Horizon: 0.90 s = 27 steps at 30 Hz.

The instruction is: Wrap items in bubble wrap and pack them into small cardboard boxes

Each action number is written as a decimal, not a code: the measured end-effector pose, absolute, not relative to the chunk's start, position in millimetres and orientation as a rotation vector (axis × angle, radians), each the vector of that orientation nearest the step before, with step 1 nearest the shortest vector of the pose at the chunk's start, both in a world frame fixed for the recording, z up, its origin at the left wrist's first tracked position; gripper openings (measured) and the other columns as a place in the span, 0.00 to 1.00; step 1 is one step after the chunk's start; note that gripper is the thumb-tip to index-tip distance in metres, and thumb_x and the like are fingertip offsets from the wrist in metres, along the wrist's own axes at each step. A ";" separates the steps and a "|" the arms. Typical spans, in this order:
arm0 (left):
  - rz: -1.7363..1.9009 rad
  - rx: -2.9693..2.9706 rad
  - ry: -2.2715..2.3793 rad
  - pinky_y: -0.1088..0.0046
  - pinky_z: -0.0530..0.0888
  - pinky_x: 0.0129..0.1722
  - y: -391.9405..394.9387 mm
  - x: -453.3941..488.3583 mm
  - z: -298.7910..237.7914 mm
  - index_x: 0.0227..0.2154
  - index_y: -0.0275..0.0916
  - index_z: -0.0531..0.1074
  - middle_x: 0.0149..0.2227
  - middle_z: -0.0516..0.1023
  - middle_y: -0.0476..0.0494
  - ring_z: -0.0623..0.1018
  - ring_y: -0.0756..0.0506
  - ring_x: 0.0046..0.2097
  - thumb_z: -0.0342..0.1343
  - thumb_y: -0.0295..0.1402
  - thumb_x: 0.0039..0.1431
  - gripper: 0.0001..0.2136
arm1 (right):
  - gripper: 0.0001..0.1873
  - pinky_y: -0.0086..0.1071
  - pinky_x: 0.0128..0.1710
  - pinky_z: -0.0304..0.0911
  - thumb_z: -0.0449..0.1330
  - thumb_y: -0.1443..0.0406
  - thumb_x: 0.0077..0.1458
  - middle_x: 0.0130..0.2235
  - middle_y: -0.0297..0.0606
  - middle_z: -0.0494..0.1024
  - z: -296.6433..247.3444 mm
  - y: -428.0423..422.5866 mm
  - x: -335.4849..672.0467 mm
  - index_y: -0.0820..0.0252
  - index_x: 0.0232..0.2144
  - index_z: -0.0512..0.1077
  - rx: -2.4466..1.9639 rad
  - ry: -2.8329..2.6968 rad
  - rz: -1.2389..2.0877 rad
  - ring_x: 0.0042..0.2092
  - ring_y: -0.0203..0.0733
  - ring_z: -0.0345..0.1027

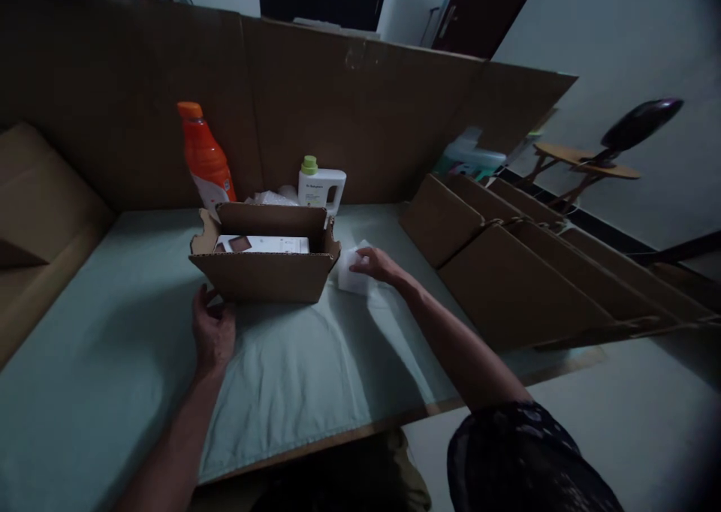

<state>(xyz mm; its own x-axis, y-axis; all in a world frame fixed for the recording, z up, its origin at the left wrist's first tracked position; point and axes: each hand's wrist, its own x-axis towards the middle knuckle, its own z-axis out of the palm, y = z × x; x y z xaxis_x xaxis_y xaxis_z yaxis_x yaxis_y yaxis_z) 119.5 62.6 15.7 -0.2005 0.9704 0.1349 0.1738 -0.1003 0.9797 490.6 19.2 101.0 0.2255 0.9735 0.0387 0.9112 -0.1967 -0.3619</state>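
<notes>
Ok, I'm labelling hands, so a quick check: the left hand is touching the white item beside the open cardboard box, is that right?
Not the left hand: the head view shows the right hand touching the white item beside the open cardboard box.

On the cloth-covered bench [282, 392], left of centre: a carton [264, 278] with a smaller box [279, 245] inside. At the carton's near left corner, the left hand [214, 333]; to its right, a packet [350, 278] in the right hand [378, 264]. Behind: a bottle [207, 159] leftward, a handled jug [313, 185] rightward, against a cardboard wall [366, 106]. Farther right, cardboard compartments [518, 290].
</notes>
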 end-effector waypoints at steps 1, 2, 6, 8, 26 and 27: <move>1.375 1.272 1.441 0.73 0.73 0.36 64.9 117.6 15.2 0.62 0.38 0.62 0.55 0.76 0.37 0.76 0.50 0.36 0.61 0.35 0.48 0.35 | 0.11 0.28 0.31 0.57 0.67 0.59 0.53 0.28 0.36 0.77 106.0 10.0 487.0 0.62 0.28 0.74 -2.217 -1.784 0.297 0.32 0.39 0.69; 1.376 1.236 1.451 0.74 0.73 0.35 66.8 116.1 15.1 0.61 0.37 0.63 0.55 0.75 0.36 0.75 0.51 0.35 0.60 0.34 0.47 0.35 | 0.10 0.28 0.30 0.55 0.67 0.60 0.54 0.28 0.35 0.77 111.5 -1.7 482.3 0.62 0.28 0.74 -2.245 -1.799 0.300 0.30 0.37 0.67; 1.403 1.203 1.490 0.76 0.72 0.33 69.3 115.2 16.6 0.60 0.34 0.65 0.54 0.76 0.36 0.74 0.52 0.34 0.61 0.33 0.46 0.34 | 0.06 0.31 0.30 0.52 0.62 0.65 0.56 0.30 0.37 0.79 137.7 -53.8 453.5 0.59 0.37 0.75 -2.314 -1.955 0.270 0.31 0.41 0.70; 1.408 1.235 1.480 0.76 0.72 0.34 67.8 117.5 17.0 0.59 0.33 0.65 0.53 0.77 0.37 0.75 0.52 0.34 0.61 0.32 0.46 0.33 | 0.09 0.32 0.31 0.54 0.61 0.68 0.56 0.33 0.39 0.81 147.0 -71.7 431.7 0.56 0.41 0.76 -2.290 -2.176 0.260 0.34 0.44 0.73; 1.603 1.446 1.548 0.62 0.73 0.52 49.0 110.3 28.3 0.52 0.34 0.70 0.50 0.75 0.36 0.78 0.44 0.44 0.55 0.27 0.48 0.25 | 0.14 0.39 0.47 0.68 0.66 0.65 0.54 0.47 0.44 0.82 81.8 -106.9 442.2 0.58 0.45 0.80 -2.012 -1.868 0.341 0.44 0.46 0.76; 1.646 1.521 1.527 0.61 0.73 0.53 36.9 110.0 35.1 0.52 0.34 0.71 0.50 0.75 0.36 0.78 0.43 0.45 0.55 0.28 0.50 0.23 | 0.16 0.41 0.50 0.67 0.68 0.67 0.52 0.50 0.46 0.81 75.5 -103.6 439.7 0.59 0.45 0.80 -1.996 -1.907 0.289 0.48 0.49 0.75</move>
